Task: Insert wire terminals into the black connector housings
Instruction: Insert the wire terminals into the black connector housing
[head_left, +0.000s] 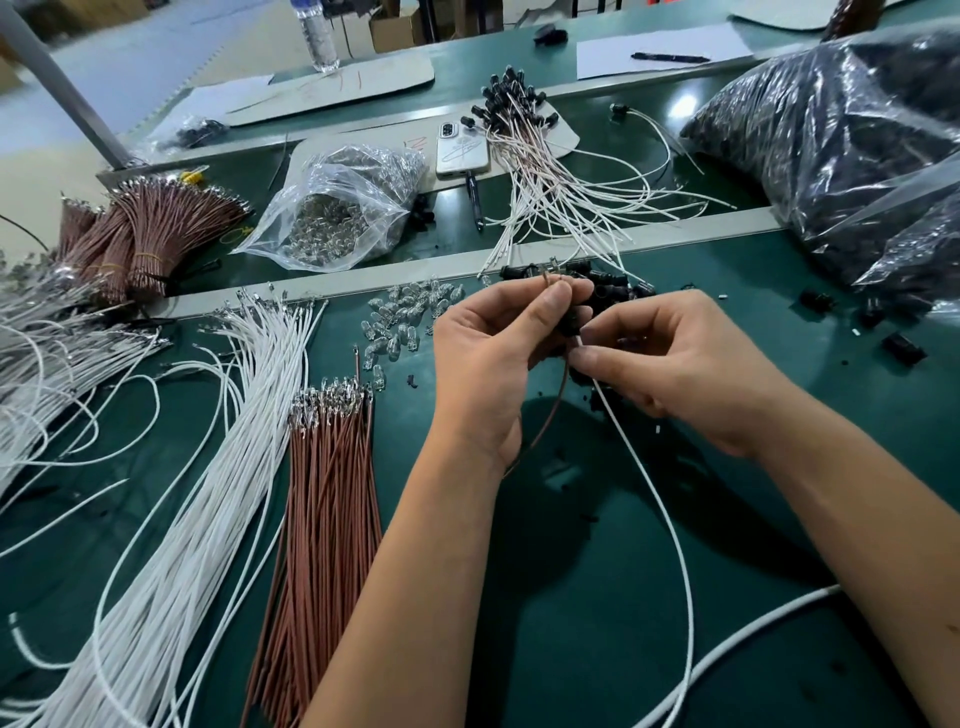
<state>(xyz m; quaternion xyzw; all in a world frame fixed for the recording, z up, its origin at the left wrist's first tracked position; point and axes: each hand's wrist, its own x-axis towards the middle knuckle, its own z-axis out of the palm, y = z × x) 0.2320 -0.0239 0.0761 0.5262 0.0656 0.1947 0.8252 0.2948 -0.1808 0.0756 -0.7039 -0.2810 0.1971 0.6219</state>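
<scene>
Colours on our bench, going by the dark green mat (597, 597)

Left of the mat's middle we've got a reddish-brown wire bundle (322, 519) with silvery tips, and further left a big white wire spread (208, 493). Toward the mat's far edge sit clear glassy bulbs (400, 317) and black connector housings (608, 291). Beyond the mat we see a white phone (462, 150) and a see-through bag (841, 140) of black parts, glossy with highlights.

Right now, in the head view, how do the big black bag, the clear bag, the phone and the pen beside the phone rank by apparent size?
1. black bag
2. clear bag
3. phone
4. pen
</scene>
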